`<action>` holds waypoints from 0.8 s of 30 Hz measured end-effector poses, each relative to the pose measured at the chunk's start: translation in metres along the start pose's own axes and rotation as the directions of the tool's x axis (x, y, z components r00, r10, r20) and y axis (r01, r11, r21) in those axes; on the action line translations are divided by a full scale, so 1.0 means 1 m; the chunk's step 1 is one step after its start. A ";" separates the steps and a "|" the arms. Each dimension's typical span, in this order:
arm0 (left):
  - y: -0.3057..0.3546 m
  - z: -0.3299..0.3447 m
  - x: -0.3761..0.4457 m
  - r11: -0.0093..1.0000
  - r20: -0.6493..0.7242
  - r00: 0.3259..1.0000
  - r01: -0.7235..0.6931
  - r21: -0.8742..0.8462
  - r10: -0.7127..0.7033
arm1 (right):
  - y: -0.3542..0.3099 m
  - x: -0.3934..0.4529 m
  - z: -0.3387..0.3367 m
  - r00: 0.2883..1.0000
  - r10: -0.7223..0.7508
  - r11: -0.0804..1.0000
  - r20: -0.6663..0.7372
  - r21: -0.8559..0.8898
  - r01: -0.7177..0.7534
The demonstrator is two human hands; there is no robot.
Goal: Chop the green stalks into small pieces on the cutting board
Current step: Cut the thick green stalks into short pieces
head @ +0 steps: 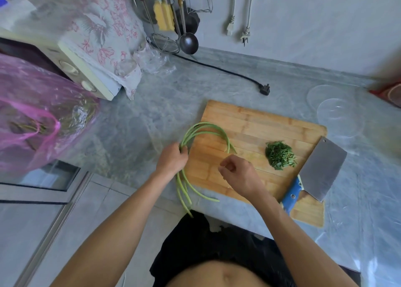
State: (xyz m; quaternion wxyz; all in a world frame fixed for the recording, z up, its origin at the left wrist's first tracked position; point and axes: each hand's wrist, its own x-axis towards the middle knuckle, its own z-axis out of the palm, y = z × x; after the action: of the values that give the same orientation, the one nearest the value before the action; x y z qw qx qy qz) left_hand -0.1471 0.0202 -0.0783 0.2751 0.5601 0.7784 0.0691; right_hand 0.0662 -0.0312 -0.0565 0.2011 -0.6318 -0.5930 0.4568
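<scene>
A grey marbled stone counter [165, 95] is carrying everything here, with a pink translucent plastic bag [32, 113] of more greens sitting at its far left. A rectangular pale wooden cutting board [256, 121] is lying in front of the person, tilted a little against the counter's edge. A steel cleaver with a blue handle [321, 169] is resting on the board's right corner, untouched, its handle pointing back toward the person.

The left hand [171, 159] is gripping a bundle of long, curved green stalks [204, 130] at their middle, just off the board's left edge. The stalks are arching away from that grip: the tips are curling over the board, while the thicker ends are hanging past the counter's front edge. Their long axis is therefore running roughly front to back, not yet across the board.

The right hand [236, 174] is hovering over the board with fingers loosely curled, holding nothing, just beside the stalk tips and nearer to the cleaver than the left.

A small heap of chopped green pieces [281, 155] is lying on the board, between the right hand and the blade.
</scene>
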 end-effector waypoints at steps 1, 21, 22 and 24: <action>-0.002 -0.006 0.004 0.993 -0.033 0.999 0.032 -0.114 -0.036 | 0.000 -0.001 -0.001 1.000 0.001 1.000 -0.005 -0.003 -0.001; 0.028 -0.007 0.035 0.251 0.371 0.852 0.476 -0.843 -0.369 | -0.018 0.028 -0.013 0.986 0.136 0.988 -0.093 0.087 -0.128; 0.023 -0.009 0.035 0.435 0.314 0.882 0.451 -0.780 -0.352 | -0.015 0.028 -0.012 0.985 0.134 0.989 -0.107 0.082 -0.126; 0.010 -0.014 0.035 0.789 0.174 0.955 0.296 -0.539 -0.239 | -0.011 0.028 -0.010 0.981 0.125 0.990 -0.151 0.085 -0.113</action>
State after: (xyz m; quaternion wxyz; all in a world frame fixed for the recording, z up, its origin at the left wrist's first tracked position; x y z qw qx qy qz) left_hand -0.1532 0.0588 -0.0749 0.4707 0.3417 0.7811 0.2269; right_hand 0.0649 0.0005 -0.0518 0.2428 -0.6918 -0.5189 0.4395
